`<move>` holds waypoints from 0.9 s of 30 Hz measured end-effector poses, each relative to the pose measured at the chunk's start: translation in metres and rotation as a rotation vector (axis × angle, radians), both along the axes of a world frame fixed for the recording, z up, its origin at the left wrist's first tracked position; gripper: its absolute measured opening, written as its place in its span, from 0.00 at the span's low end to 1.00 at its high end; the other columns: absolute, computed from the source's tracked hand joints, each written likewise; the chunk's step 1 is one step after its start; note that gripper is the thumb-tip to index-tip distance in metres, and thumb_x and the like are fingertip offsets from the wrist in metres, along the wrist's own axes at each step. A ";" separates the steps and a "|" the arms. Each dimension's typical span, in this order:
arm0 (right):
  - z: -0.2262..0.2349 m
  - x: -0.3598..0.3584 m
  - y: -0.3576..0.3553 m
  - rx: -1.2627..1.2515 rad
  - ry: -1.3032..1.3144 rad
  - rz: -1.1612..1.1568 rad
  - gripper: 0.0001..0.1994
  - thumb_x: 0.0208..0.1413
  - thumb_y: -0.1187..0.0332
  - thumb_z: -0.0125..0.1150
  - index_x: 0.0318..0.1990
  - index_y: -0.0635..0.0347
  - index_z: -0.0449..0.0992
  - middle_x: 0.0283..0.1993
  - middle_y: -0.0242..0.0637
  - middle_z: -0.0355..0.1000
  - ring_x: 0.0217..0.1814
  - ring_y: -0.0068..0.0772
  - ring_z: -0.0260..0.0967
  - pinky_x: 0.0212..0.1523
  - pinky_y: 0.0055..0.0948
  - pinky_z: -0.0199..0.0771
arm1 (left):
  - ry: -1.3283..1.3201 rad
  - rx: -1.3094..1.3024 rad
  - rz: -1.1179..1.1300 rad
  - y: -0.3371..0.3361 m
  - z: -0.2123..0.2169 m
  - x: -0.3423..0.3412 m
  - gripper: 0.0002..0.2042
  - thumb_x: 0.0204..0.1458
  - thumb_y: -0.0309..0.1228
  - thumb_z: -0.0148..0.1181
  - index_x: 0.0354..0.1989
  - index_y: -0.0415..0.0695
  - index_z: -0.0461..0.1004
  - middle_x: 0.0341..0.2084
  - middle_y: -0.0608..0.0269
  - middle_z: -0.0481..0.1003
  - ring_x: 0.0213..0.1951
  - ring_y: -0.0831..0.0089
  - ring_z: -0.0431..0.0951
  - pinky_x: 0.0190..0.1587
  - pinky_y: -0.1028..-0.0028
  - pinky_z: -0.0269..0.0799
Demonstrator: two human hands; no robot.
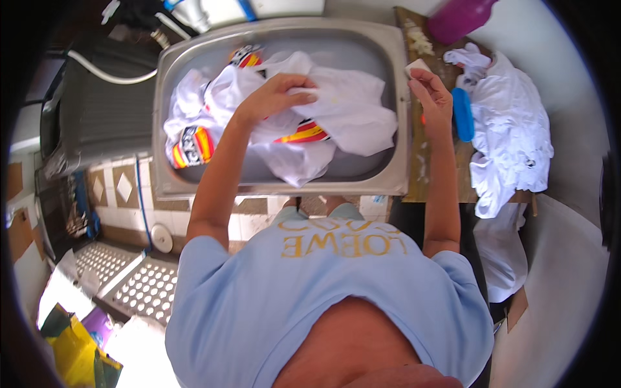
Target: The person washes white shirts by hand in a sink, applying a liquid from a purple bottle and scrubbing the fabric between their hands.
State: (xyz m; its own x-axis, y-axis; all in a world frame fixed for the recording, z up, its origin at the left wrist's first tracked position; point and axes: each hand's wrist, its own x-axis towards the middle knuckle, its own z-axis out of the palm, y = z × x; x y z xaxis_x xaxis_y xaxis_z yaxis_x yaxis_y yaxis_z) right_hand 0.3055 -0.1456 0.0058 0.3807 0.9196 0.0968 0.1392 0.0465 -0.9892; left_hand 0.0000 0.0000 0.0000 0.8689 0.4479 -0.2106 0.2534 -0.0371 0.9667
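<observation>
A metal sink holds wet white garments with red, yellow and black printed patches. Over the middle of the cloth is my left hand, its fingers stretched out and the thumb apart. It seems to rest on the fabric. To the right, above the wooden board beside the sink, my right hand pinches a pale, block-shaped bar of soap between fingers and thumb. Close by that hand lies a blue brush-like object; its underside is hidden.
A wooden board adjoins the sink's right rim, with more white garments heaped along it and hanging over its edge. At its far end is a purple container. A pale hose curves at the left.
</observation>
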 end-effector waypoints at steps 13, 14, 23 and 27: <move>-0.025 0.155 0.108 0.272 -0.207 -0.542 0.57 0.30 0.69 0.79 0.63 0.68 0.38 0.58 0.47 0.49 0.57 0.37 0.54 0.54 0.32 0.63 | -0.051 -0.261 0.157 0.007 0.015 0.027 0.12 0.52 0.32 0.57 0.42 0.41 0.73 0.34 0.70 0.73 0.39 0.82 0.71 0.47 0.81 0.63; -0.029 0.164 0.121 0.274 -0.256 -0.623 0.58 0.29 0.68 0.79 0.62 0.68 0.37 0.58 0.48 0.49 0.58 0.39 0.54 0.56 0.34 0.63 | -0.044 -0.294 0.162 0.008 0.023 0.028 0.11 0.52 0.32 0.58 0.42 0.42 0.73 0.34 0.69 0.74 0.39 0.81 0.71 0.46 0.81 0.63; -0.023 0.184 0.175 0.467 -0.413 -0.606 0.52 0.23 0.69 0.81 0.55 0.68 0.47 0.54 0.48 0.56 0.55 0.38 0.60 0.56 0.34 0.66 | -0.080 -0.447 0.273 0.006 0.011 0.026 0.13 0.49 0.29 0.59 0.44 0.40 0.73 0.38 0.64 0.75 0.39 0.78 0.75 0.47 0.79 0.68; -0.008 0.175 0.163 0.453 -0.396 -0.552 0.44 0.25 0.70 0.80 0.52 0.68 0.57 0.50 0.45 0.63 0.51 0.36 0.64 0.53 0.32 0.67 | -0.132 -0.452 0.276 0.004 0.004 0.027 0.13 0.50 0.28 0.58 0.44 0.39 0.73 0.37 0.63 0.76 0.39 0.77 0.76 0.47 0.79 0.69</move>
State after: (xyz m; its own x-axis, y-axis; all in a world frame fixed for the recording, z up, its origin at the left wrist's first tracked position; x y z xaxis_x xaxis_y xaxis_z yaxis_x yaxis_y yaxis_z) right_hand 0.4804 0.0173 -0.0024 0.6269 0.4488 0.6369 0.5948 0.2523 -0.7633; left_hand 0.0268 0.0038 0.0041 0.7642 0.5531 -0.3318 0.0702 0.4402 0.8952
